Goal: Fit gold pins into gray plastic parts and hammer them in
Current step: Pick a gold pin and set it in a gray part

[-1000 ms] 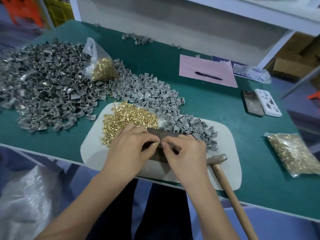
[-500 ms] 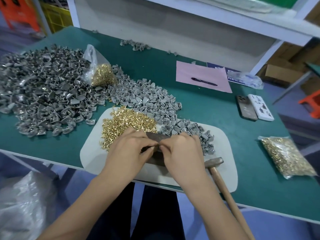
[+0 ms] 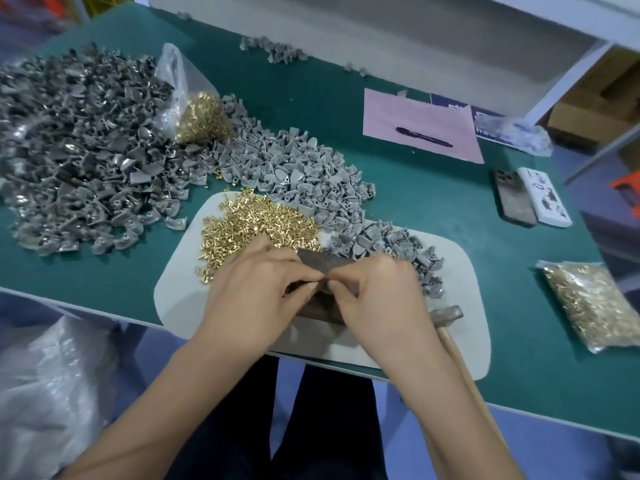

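Closest to me, the left hand (image 3: 258, 299) and the right hand (image 3: 377, 299) meet fingertip to fingertip over a dark metal block (image 3: 322, 268), each pinching something tiny at the join; it is probably a gold pin being seated in a gray part, though the fingers hide the piece itself. Working right above the block makes sense, since it can serve as the anvil once the pin is in. The hammer (image 3: 446, 315) lies just beside the right wrist, its handle running off the near edge, within easy reach. All this sits on a pale work mat (image 3: 180, 306) that cushions the green tabletop (image 3: 433, 202). Just beyond the left hand the loose gold pins (image 3: 256, 223) are heaped on the mat, and the light gray plastic parts (image 3: 294, 171) trail down beside them toward the right hand, so both supplies feed straight in. Farther left spreads a larger heap of darker gray parts (image 3: 76, 150), with an open bag of pins (image 3: 201, 116) resting against it. To the right lies a sealed bag of pins (image 3: 595, 303), then two phones (image 3: 531, 202), and at the back a pen (image 3: 424, 136) on pink paper (image 3: 388, 112).
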### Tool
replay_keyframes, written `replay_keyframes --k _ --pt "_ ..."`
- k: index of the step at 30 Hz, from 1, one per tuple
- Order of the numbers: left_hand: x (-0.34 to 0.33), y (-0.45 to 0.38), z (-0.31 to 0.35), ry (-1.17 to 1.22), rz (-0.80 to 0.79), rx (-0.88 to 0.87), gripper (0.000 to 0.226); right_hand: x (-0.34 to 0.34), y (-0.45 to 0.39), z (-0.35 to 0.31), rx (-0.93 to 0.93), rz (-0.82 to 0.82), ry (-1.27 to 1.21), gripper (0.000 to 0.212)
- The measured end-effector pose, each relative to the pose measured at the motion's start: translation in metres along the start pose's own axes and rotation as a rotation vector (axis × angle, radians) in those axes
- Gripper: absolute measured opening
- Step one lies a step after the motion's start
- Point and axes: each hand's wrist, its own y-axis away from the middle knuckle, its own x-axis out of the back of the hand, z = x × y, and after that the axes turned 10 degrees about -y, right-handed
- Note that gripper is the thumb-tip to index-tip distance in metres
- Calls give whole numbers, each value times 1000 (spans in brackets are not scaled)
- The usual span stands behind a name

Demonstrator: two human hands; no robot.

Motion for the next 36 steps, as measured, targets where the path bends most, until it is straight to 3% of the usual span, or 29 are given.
replay_keyframes --k 4,12,15,17,19,22,24,28,32,36 --pt "1 1 1 1 -11 -12 11 -6 6 11 -26 131 -244 10" --pt "-1 1 0 -20 -50 -47 14 -8 6 12 42 101 -46 14" --pt "-1 -1 2 -17 -54 -36 13 -11 19 23 7 256 -264 16" --pt "-2 -1 4 20 -58 -11 14 -11 36 42 -80 492 -288 32" --pt "-4 -1 8 62 -65 -1 15 -9 59 64 -220 608 -210 36" --pt "-5 -2 12 84 -93 -11 13 -13 93 91 -562 505 -121 43" --pt "-6 -2 14 82 -101 -11 11 -18 105 100 -678 383 -140 44" --pt "-8 -6 15 63 -86 2 14 -17 103 99 -580 322 -153 22" --pt "-8 -8 14 29 -84 -30 18 -3 94 89 -458 453 -297 15" --pt "-10 -11 9 -13 -79 -71 22 11 76 68 -306 428 -464 26"
